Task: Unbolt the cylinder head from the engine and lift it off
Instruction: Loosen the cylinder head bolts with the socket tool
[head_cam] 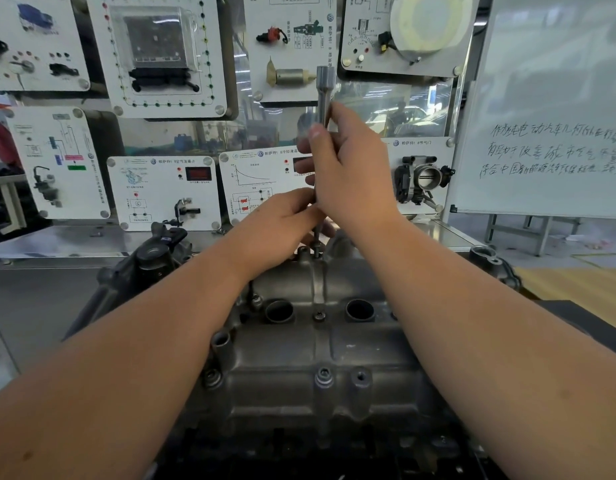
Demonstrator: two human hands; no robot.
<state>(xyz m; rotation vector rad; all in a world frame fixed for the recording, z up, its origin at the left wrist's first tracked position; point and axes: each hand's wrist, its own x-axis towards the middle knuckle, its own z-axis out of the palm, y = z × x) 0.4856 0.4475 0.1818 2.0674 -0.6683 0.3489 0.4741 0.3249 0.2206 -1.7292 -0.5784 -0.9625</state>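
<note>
Handwritten Chinese on whiteboard [556, 147]

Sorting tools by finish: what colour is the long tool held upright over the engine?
Plain silver-grey metal, the long tool, best seen in the head view.

1. The place was an automotive training workshop or teaching lab; a wall of white display panels [154, 53] stood behind the bench, each carrying a mounted car part with printed diagrams and test sockets.
2. One panel held a throttle body [422, 178]; another bore a red digital readout [197, 173]; a third showed a boxed control unit [157, 39] under a clear cover.
3. A whiteboard [556, 109] with handwritten lines stood at the right; it suited a classroom.
4. A bare engine [320, 358] sat on a metal bench [57, 240] in front, with a person's hands working a long socket tool [323, 91] at its top; this marked hands-on mechanical practice.
</note>
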